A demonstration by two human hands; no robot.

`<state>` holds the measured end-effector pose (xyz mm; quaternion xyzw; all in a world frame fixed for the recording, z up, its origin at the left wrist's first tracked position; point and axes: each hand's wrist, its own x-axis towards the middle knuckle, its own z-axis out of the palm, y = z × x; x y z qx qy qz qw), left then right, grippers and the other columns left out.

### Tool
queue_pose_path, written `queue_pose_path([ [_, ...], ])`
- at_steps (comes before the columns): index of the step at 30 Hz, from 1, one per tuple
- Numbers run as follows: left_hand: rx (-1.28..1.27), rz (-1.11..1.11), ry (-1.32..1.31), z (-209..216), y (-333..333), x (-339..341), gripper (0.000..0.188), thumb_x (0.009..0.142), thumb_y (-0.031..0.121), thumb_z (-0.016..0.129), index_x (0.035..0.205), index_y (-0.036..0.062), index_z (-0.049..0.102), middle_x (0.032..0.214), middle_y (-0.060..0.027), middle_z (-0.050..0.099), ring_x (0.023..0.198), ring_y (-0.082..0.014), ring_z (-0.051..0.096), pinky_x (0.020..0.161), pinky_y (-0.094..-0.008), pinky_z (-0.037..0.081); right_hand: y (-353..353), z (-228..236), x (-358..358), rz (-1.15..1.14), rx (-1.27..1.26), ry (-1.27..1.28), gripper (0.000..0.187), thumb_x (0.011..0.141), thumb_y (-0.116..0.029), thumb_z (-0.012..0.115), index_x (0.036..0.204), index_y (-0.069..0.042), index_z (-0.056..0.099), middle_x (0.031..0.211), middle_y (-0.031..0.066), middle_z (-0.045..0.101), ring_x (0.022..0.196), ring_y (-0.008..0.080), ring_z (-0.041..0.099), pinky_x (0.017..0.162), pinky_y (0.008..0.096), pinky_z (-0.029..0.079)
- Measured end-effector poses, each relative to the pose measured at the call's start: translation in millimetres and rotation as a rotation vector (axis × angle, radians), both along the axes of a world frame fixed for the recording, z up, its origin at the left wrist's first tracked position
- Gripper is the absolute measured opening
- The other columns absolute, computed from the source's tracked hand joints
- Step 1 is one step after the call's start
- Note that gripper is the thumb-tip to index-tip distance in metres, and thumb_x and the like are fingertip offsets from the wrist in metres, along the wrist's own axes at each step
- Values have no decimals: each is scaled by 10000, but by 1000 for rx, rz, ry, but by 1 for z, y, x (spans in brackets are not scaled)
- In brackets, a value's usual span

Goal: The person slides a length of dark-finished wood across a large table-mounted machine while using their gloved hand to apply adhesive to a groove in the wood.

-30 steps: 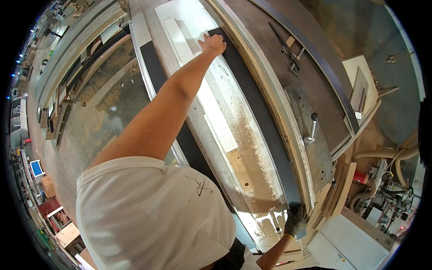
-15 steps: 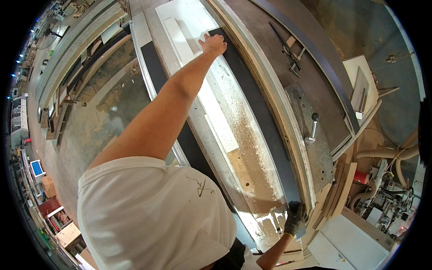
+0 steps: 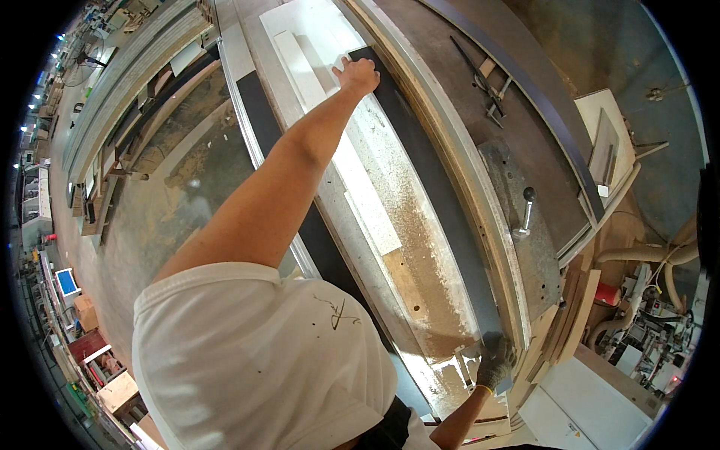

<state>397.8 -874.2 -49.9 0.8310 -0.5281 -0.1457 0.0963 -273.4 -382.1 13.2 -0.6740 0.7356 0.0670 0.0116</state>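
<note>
A long dark strip (image 3: 428,154) lies lengthwise along a raised wooden edge (image 3: 480,214). My bare left hand (image 3: 358,76) reaches to its far end and rests there, thumb and fingers spread apart over the strip and the white board beside it. At the near end my gloved right hand (image 3: 495,364) is closed around the strip, its fingertips partly hidden. Left of the strip runs a white board (image 3: 330,26) with its coating worn down to brown toward me. On that board lies a narrow white strip (image 3: 367,199).
Another dark strip (image 3: 259,112) runs along the left side. On the right are a metal plate with a crank handle (image 3: 527,210), a clamp-like metal tool (image 3: 480,79) and a stack of wooden boards (image 3: 574,319). Stacked long panels (image 3: 131,82) stand at the far left.
The whole view has shifted very slightly. Both hands stay at the two ends of the dark strip, and nothing has been taken or let go.
</note>
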Motion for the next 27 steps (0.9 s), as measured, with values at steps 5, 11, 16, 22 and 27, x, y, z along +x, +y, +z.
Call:
queue_pose_path([
  [5,6,-1,-22,-1,-2,-1,387,963,379,608,1294,188,668,1436,-138,572,1480,-450,298,1144,-733,221,2,-6,-1,-27,-8,20,677,797,-455,774,1363,-141,574,1386,147,591,1296,355,532,1116,537,347],
  [11,17,5,-66,-4,-1,1,400,975,394,590,1343,246,640,1383,-95,612,1420,-428,377,1121,-738,267,3,-13,-1,-147,-13,-180,659,801,-418,783,1335,-71,612,1378,178,594,1288,386,533,1109,514,369],
  [16,7,16,-47,3,6,-3,418,978,402,586,1365,249,625,1393,-112,604,1419,-435,380,1113,-750,267,47,-18,-45,-650,-276,-645,500,852,-367,781,1157,22,708,1387,204,583,1208,327,574,1046,450,431],
  [22,-7,-6,-56,-7,-1,-5,430,989,400,573,1395,260,603,1438,-122,573,1436,-441,366,1131,-737,251,143,-53,-147,-1006,-411,-789,282,926,-205,694,1038,53,693,1038,139,713,951,233,638,897,397,509],
  [27,-12,21,-15,2,5,-4,408,994,377,576,1372,232,621,1450,-130,562,1473,-433,316,1151,-726,235,135,-51,-161,-770,-366,-963,166,902,-134,675,944,26,677,886,94,707,892,222,635,863,384,507],
])
